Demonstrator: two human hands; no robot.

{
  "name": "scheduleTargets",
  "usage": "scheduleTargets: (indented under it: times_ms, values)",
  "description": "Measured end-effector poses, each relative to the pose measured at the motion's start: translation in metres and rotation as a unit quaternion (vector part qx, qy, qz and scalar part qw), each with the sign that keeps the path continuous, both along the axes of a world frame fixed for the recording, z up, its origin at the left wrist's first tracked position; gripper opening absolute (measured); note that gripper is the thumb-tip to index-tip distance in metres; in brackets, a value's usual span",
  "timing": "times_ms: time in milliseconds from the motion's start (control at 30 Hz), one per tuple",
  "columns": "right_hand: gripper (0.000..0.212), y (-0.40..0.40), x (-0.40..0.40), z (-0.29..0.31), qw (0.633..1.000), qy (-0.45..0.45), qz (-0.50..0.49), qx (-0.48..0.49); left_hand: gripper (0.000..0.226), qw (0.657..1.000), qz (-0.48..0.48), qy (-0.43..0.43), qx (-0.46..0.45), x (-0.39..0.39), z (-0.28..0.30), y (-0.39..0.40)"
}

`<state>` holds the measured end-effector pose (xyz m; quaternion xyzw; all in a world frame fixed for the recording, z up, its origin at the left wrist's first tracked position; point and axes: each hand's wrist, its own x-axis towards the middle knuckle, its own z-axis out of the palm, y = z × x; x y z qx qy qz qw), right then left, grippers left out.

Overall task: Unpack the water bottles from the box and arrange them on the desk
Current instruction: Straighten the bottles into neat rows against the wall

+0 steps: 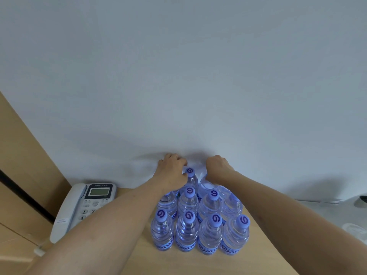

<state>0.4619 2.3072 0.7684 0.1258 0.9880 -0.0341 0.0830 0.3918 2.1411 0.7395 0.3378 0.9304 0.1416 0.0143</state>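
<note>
Several clear water bottles (209, 233) with blue caps and blue labels stand upright in tight rows on the light wooden desk (127, 262), close to the white wall. My left hand (172, 171) reaches over the back left of the group, fingers curled around a back-row bottle that it mostly hides. My right hand (217, 168) is closed over the top of a back-row bottle (206, 184) on the right. One capped bottle (190, 176) stands between the two hands. The box is not in view.
A grey desk telephone (79, 209) lies on the desk left of my left forearm. A wooden panel (23, 165) rises at the far left. Small dark and white objects (360, 201) sit at the right edge.
</note>
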Motion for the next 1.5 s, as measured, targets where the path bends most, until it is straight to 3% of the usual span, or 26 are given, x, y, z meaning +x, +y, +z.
scheduleTargets:
  times_ms: [67, 167, 200, 300, 500, 567, 633, 700, 767, 1000, 1100, 1200, 1500]
  values:
    - [0.035, -0.002, -0.001, 0.000, 1.000, -0.001, 0.008, -0.009, 0.042, 1.000, 0.003, 0.002, 0.002, -0.001, 0.001, -0.001]
    - [0.009, -0.003, -0.003, 0.001, 1.000, -0.004, 0.018, -0.019, 0.043, 1.000, 0.008, 0.000, 0.006, -0.001, 0.003, -0.002]
    - [0.009, -0.004, -0.002, 0.002, 1.000, -0.005, 0.013, -0.018, 0.044, 1.000, 0.009, 0.001, 0.006, -0.001, 0.003, -0.003]
    - [0.029, -0.004, -0.002, 0.000, 1.000, 0.010, -0.009, -0.009, 0.044, 1.000, 0.011, 0.000, 0.011, 0.000, 0.004, -0.003]
    - [0.043, -0.005, -0.001, -0.003, 1.000, 0.014, -0.004, -0.011, 0.043, 0.999, 0.027, -0.007, 0.019, 0.000, 0.002, -0.008]
    - [0.034, -0.005, 0.000, -0.001, 1.000, 0.008, -0.015, -0.020, 0.043, 0.999, 0.028, -0.009, 0.017, 0.000, 0.001, -0.009]
    - [0.007, -0.005, 0.000, 0.002, 1.000, 0.002, -0.017, -0.022, 0.043, 0.999, 0.028, -0.011, 0.016, 0.000, 0.001, -0.009]
    - [0.031, -0.005, 0.000, 0.001, 1.000, 0.002, -0.011, -0.026, 0.043, 0.999, 0.031, -0.014, 0.020, 0.000, 0.001, -0.008]
    - [0.038, -0.005, 0.000, -0.001, 1.000, 0.010, -0.001, -0.018, 0.043, 0.999, 0.036, -0.015, 0.024, -0.001, 0.002, -0.009]
    - [0.034, -0.013, -0.004, 0.007, 1.000, 0.010, 0.011, -0.002, 0.040, 0.999, 0.038, -0.016, 0.033, -0.002, 0.003, -0.013]
    - [0.013, -0.016, -0.008, 0.006, 1.000, -0.001, 0.012, 0.007, 0.040, 0.999, 0.037, -0.018, 0.032, -0.005, 0.004, -0.015]
    - [0.033, -0.013, -0.009, -0.002, 1.000, -0.001, -0.005, 0.012, 0.040, 0.998, 0.040, -0.022, 0.031, -0.008, 0.005, -0.018]
    - [0.032, -0.010, -0.012, -0.006, 0.999, -0.001, -0.051, 0.014, 0.041, 0.999, 0.032, -0.027, 0.031, -0.009, -0.002, -0.016]
